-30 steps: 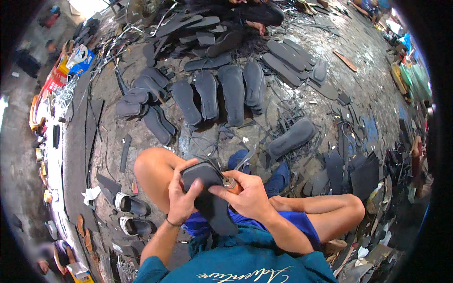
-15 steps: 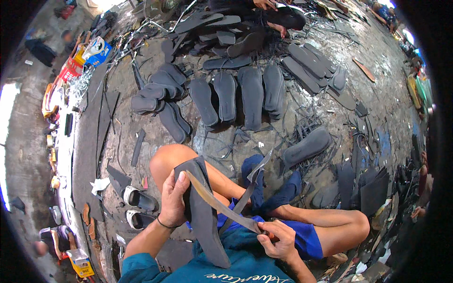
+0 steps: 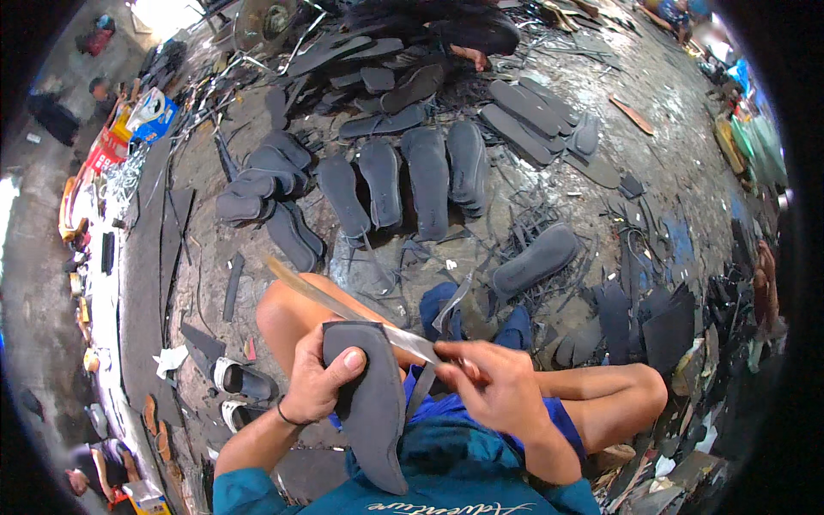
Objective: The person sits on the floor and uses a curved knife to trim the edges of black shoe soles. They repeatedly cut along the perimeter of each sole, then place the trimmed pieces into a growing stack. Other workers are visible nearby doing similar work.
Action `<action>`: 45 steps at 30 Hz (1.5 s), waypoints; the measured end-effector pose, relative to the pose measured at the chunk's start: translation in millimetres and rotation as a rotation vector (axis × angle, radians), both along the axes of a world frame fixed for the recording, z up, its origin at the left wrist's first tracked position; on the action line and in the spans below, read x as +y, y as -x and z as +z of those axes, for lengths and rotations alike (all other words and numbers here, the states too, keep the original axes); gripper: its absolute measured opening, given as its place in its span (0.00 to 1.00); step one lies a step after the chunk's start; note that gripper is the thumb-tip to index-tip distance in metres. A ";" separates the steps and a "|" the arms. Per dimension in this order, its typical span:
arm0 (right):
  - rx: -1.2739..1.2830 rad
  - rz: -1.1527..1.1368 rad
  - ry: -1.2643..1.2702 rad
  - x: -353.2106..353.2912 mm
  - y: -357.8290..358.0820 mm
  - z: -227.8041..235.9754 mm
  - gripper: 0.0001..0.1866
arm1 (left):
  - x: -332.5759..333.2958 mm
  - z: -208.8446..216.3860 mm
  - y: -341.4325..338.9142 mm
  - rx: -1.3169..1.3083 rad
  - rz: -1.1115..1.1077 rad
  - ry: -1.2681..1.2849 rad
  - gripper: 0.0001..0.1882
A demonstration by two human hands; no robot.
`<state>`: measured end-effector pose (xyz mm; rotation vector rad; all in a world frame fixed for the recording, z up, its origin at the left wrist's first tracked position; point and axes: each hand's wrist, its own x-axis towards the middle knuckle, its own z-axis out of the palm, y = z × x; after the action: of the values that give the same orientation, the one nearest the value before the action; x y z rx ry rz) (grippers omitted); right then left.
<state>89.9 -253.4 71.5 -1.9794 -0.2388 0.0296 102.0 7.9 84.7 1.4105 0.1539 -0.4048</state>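
Observation:
My left hand (image 3: 322, 378) is closed round a dark grey shoe sole (image 3: 369, 403), its thumb flat on the sole's upper face. The sole stands tilted over my lap, its lower end against my teal shirt. My right hand (image 3: 493, 386) grips a long, slightly curved knife (image 3: 330, 300) near its base; the handle is mostly hidden by the fingers. The blade points up and left, crossing just beyond the sole's upper end. A thin dark strip (image 3: 418, 390) hangs beside the sole, partly hidden behind my right hand.
On the floor ahead lie several paired soles (image 3: 427, 184), with another sole (image 3: 536, 260) amid trimmings. A heap of soles (image 3: 378, 81) sits farther off by another person's hand (image 3: 469, 57). Sandals (image 3: 245, 378) rest at my left; dark sheets (image 3: 661, 318) stand at right.
My right hand has risen, carrying the knife up and left so its tip now reaches past the sole. The sole has turned slightly, showing more of its face. The whole view has shifted a little.

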 end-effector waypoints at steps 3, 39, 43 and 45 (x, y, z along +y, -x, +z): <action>0.049 -0.150 -0.131 -9.5 1.7 15.1 0.13 | 7.3 38.2 -24.8 -0.122 -0.051 -0.091 0.24; 0.332 -0.165 -0.624 -50.1 47.8 3.2 0.14 | -25.7 49.6 -7.9 0.163 -0.420 0.037 0.23; 0.165 -0.464 -0.619 -65.2 43.1 -5.2 0.16 | -13.3 21.5 -51.2 -0.156 0.506 0.034 0.19; 0.115 -0.396 -0.474 -56.7 46.9 -16.1 0.15 | -59.0 -0.9 -27.5 0.037 0.374 0.116 0.23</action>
<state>42.9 -310.1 55.4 -1.5157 0.2092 -0.1556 129.6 -51.1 83.8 1.2276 0.4109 -0.1278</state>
